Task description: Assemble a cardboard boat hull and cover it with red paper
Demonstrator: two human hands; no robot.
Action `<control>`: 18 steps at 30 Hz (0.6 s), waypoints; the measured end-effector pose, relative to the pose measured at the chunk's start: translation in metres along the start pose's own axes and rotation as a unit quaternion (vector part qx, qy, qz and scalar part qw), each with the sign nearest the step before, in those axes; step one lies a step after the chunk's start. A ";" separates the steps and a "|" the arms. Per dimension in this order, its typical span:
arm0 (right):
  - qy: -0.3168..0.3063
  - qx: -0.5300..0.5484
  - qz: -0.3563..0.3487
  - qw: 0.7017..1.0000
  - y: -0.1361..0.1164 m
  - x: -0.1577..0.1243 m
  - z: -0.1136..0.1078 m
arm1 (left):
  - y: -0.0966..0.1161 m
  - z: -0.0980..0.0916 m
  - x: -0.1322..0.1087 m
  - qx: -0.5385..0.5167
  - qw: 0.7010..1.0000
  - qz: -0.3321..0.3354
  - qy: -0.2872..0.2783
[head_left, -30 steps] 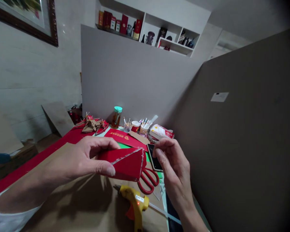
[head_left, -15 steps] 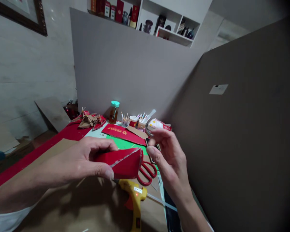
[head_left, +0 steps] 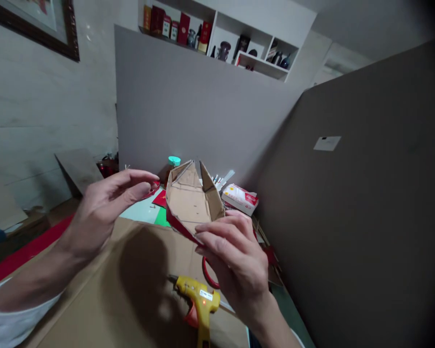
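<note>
My right hand (head_left: 235, 246) grips the near end of a small cardboard boat (head_left: 190, 200), fingers on its side wall. The boat is bare brown inside and red outside, tilted so its inside and pointed far end face me. To its left hovers my left hand (head_left: 110, 205), apart from the boat, with thumb and fingers loosely bent and nothing visible held. Below lies a yellow hot glue gun (head_left: 197, 292), its small light lit. Part of a red scissors handle (head_left: 208, 273) shows beside my right hand, which hides the rest.
A brown cardboard sheet (head_left: 94, 290) covers the near table. Behind the boat stand a bottle with a turquoise lid (head_left: 174, 160) and a white and red packet (head_left: 240, 198). Grey panels (head_left: 203, 111) rise at the back and right.
The boat has passed from my left hand to my right and turned from its red outside to its brown inside. My left hand has let go and moved left and up.
</note>
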State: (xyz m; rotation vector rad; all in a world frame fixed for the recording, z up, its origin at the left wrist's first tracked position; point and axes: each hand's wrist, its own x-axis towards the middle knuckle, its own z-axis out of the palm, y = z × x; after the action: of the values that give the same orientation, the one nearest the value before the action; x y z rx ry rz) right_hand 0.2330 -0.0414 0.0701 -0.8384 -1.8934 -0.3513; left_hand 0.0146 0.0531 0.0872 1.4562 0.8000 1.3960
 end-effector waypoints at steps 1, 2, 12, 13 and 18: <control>-0.003 -0.029 -0.027 0.999 -0.001 0.000 0.001 | -0.002 0.000 0.004 -0.045 0.998 -0.044 -0.013; -0.009 -0.051 -0.049 0.997 -0.002 0.000 0.002 | -0.005 0.000 0.008 -0.076 0.994 -0.077 -0.033; -0.001 -0.067 0.009 0.998 0.010 -0.006 0.003 | -0.010 0.009 0.008 -0.189 0.965 -0.175 0.058; 0.018 -0.042 0.060 0.997 0.011 -0.008 0.004 | -0.010 0.012 0.006 -0.186 0.965 -0.167 0.084; 0.050 0.246 0.299 0.921 0.012 -0.014 0.018 | -0.015 0.024 -0.006 -0.151 0.962 -0.126 0.189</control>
State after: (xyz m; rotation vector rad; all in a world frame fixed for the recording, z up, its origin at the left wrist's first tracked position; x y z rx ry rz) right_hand 0.2328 -0.0280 0.0484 -0.9710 -1.4395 0.4364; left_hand 0.0393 0.0484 0.0733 0.8323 0.9256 1.5393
